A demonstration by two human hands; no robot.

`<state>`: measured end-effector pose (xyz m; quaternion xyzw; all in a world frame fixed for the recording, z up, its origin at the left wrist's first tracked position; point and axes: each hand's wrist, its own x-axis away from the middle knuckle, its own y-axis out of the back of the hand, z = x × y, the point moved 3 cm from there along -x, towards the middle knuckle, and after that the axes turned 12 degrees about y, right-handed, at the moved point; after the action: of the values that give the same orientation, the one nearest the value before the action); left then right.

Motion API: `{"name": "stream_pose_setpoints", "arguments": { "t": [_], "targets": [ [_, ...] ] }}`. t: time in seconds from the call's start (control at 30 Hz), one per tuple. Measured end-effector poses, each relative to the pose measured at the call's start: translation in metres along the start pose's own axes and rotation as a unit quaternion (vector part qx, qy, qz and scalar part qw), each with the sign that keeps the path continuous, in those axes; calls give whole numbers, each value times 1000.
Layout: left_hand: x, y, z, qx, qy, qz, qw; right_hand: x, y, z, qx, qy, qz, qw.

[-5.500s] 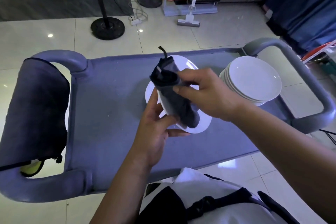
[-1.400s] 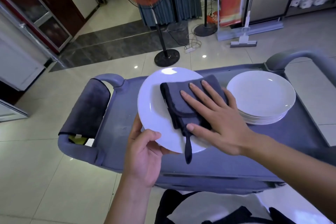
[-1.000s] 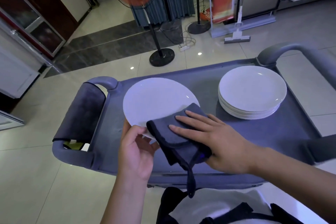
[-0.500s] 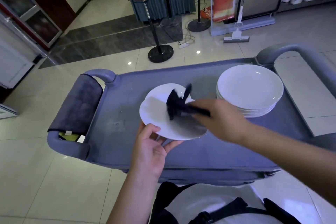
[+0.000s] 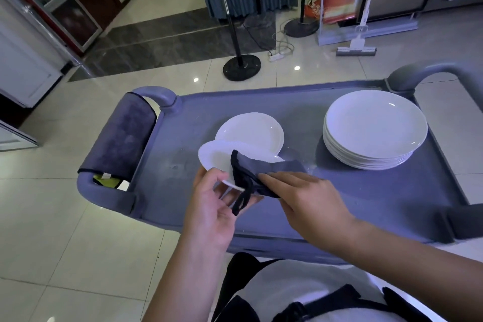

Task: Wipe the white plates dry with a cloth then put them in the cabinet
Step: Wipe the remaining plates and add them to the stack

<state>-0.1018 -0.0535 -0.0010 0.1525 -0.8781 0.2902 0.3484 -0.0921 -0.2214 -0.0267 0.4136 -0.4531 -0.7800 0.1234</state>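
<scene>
- Fingers of the left hand (image 5: 209,206) are curling round the near-left rim of a white plate (image 5: 215,157), thumb on top; the fingers underneath are mostly hiding behind the plate and the cloth's dangling loop.
- Right hand (image 5: 300,196) is lying nearly flat, fingers straight, pressing a dark folded cloth (image 5: 261,172) onto the plate's near-right part; whether the thumb is pinching the cloth underneath cannot be told.
- Cloth is covering much of the held plate, so the plate's right edge is not showing.
- Held plate is tilting above the grey cart tray (image 5: 183,154), and just behind it a second white shape (image 5: 251,131) is showing; whether that is another plate lying on the tray or motion blur is hard to tell.
- Stack of white plates (image 5: 373,128) is sitting at the tray's right end, apart from the hands and near the far right handle (image 5: 418,73).
- Left cart handle (image 5: 120,144) is wearing a dark padded wrap, with something yellow-green partly hidden beneath it.
- Near right handle is blurring and running out of the picture at the right edge.
- Bare tray surface is lying open between the held plate and the left handle, and along the near edge.
- Fan stand (image 5: 241,68) is standing on the tiled floor beyond the cart, its head cut off at the top.
</scene>
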Motion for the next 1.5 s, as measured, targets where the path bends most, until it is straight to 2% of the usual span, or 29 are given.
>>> {"name": "stream_pose_setpoints", "arguments": {
  "t": [0.1,0.17,0.2,0.23,0.3,0.37,0.43,0.5,0.6,0.7,0.83,0.97,1.03,1.1,1.17,1.23,1.27,1.33,1.43,1.5],
  "targets": [
    [0,-6,-14,-81,-54,-6,995,-8,9,-2,-74,-36,-8,997],
    [0,-14,-27,-137,-70,-1,988,-13,14,-17,-209,-154,-10,966],
    [-1,-18,-34,-148,-66,13,987,-14,14,-28,-322,-228,-23,919],
    [-4,-19,-40,-153,-64,28,986,-13,14,-37,-432,-297,-47,850],
    [-10,-13,-50,-149,-92,37,984,-2,12,-53,-563,-390,-73,725],
    [-18,2,-54,-152,-141,15,978,13,11,-59,-628,-430,-75,644],
    [-27,19,-47,-171,-152,-1,974,28,12,-61,-672,-440,-81,590],
    [-34,25,-33,-183,-104,37,977,38,13,-62,-702,-442,-87,552],
    [-40,18,-10,-143,-7,161,977,43,12,-62,-739,-433,-102,505],
    [-40,11,-5,-125,-20,238,963,42,8,-60,-744,-441,-111,490],
    [-36,6,-5,-89,-34,235,967,41,-9,-55,-732,-488,-143,454],
    [-28,24,-16,-80,-44,213,973,42,-23,-54,-720,-543,-187,390],
    [-26,36,-29,-85,-56,211,972,42,-20,-59,-704,-557,-200,394],
    [-26,44,-41,-92,-61,229,967,38,-14,-65,-678,-562,-211,424],
    [-27,45,-49,-109,-60,247,961,29,-6,-71,-632,-557,-204,499],
    [-31,42,-50,-143,-53,239,959,12,0,-74,-558,-559,-163,591],
    [-33,40,-49,-168,-48,230,957,0,2,-74,-524,-565,-142,621],
    [-33,34,-44,-249,-58,235,938,-23,4,-72,-483,-573,-117,651],
    [-30,27,-50,-364,-101,291,879,-54,4,-68,-438,-577,-113,680],
    [-35,32,-63,-370,-109,287,877,-72,9,-62,-423,-559,-119,703]
  ]
}}
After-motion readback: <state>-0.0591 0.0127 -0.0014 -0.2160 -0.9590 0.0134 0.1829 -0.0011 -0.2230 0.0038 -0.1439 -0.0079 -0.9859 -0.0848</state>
